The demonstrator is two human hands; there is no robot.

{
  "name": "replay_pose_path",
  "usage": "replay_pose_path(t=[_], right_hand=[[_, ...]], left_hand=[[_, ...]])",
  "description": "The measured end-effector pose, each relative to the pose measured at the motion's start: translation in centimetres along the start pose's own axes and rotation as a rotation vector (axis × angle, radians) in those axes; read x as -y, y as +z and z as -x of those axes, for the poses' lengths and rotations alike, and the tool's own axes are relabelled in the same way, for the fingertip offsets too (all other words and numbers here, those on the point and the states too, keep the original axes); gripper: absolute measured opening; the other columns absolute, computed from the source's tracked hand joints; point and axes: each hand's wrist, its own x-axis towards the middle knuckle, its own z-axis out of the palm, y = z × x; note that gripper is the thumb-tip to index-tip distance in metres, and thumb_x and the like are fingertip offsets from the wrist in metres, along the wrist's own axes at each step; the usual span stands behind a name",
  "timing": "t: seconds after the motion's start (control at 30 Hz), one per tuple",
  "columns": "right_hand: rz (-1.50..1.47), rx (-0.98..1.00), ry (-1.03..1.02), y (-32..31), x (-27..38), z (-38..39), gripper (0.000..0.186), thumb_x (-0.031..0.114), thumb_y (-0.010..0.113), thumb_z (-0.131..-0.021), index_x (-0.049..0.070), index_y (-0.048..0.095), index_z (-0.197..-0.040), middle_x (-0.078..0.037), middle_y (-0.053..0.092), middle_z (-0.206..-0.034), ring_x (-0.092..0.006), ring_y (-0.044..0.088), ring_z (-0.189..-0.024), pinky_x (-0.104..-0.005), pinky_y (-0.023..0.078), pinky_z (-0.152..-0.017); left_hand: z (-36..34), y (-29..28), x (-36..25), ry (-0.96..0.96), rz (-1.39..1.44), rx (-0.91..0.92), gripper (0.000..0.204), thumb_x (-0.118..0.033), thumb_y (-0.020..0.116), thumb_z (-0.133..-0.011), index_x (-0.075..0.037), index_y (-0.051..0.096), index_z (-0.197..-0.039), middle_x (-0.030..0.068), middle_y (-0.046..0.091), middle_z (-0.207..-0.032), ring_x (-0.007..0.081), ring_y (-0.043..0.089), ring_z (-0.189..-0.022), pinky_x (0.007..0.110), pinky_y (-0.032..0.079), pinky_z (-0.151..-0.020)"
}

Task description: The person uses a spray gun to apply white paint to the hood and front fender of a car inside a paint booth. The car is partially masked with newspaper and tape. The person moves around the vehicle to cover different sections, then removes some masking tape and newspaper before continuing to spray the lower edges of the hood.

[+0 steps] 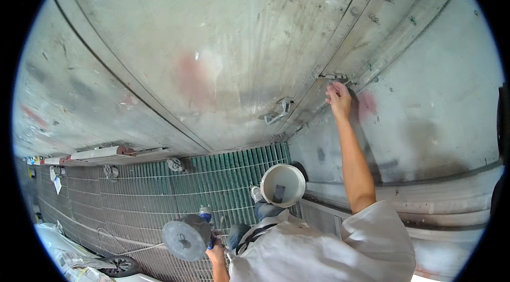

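Note:
In my left hand [215, 253], low in the view, is a spray gun [213, 240] with blue parts. Its round grey lidded cup [185, 237] faces up at me. My right arm reaches up to the pale metal wall panel [239, 32]. There my right hand [339, 100] is closed, its fingers bent together just below a small metal hinge or latch [333, 76]. Whatever those fingers hold, if anything, is too small to make out. Lower on the panel sticks out a metal handle [280, 112].
A white bucket [301, 189] with a dark block in it stands by my legs. Slatted floor grating [154, 191] runs off to the left. A thin hose [141, 250] crosses it near a car [69, 253] partly covered with sheeting. Another pale panel [441, 122] curves along my right.

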Motion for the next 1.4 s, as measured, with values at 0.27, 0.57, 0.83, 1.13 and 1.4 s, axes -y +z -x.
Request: replay_pose_path(t=[0.27,0.57,0.83,1.13,1.4], right_hand=[[0.014,-0.055,-0.004,0.0,-2.6,-2.7,0.037,0.018,0.074,-0.086,-0.003,0.057,-0.112,-0.007,0.066,-0.094,-0.0123,0.063,-0.078,-0.0260,0.054,-0.062],[-0.024,-0.180,-0.055,2.1,-3.7,-2.2,0.030,0.015,0.073,-0.087,-0.004,0.061,-0.106,-0.006,0.066,-0.089,-0.0122,0.063,-0.077,-0.0264,0.055,-0.063],[-0.253,0.079,0.437,3.4,-11.3,1.3,0.041,0.032,0.071,-0.086,-0.001,0.064,-0.109,-0.008,0.068,-0.092,-0.0153,0.065,-0.082,-0.0325,0.053,-0.076],[-0.579,0.414,0.728,11.1,-14.1,4.6,0.025,0.026,0.061,-0.093,0.007,0.058,-0.076,-0.007,0.065,-0.079,-0.0198,0.063,-0.078,-0.0339,0.049,-0.078],[-0.197,0.513,0.496,10.7,-14.1,3.8,0.032,0.036,0.072,-0.087,0.004,0.068,-0.088,-0.004,0.068,-0.080,-0.0133,0.062,-0.079,-0.0286,0.047,-0.074]], left_hand=[[-1.0,4.6,-8.1,-0.021,0.118,0.063,0.037,0.017,0.053,-0.062,-0.005,0.053,-0.092,0.0060,0.056,-0.097,0.0227,0.063,-0.088,0.034,0.047,-0.073],[-7.7,1.4,-7.6,0.098,-0.284,0.382,0.030,0.004,0.058,-0.073,-0.003,0.059,-0.102,0.0103,0.057,-0.116,0.0236,0.058,-0.099,0.036,0.044,-0.084],[-18.4,13.0,-12.7,0.699,-0.426,0.808,0.023,0.002,0.062,-0.068,0.001,0.065,-0.091,0.0180,0.051,-0.132,0.0338,0.046,-0.126,0.043,0.034,-0.110],[-27.5,37.8,-8.5,1.034,-0.335,1.265,0.025,-0.002,0.067,-0.061,0.002,0.067,-0.086,0.0276,0.021,-0.155,0.0431,0.021,-0.145,0.044,0.024,-0.116],[-26.4,42.7,-8.6,1.175,-0.297,1.162,0.036,-0.019,0.073,-0.056,-0.003,0.068,-0.088,0.0253,0.046,-0.118,0.0437,0.047,-0.114,0.046,0.040,-0.097]])
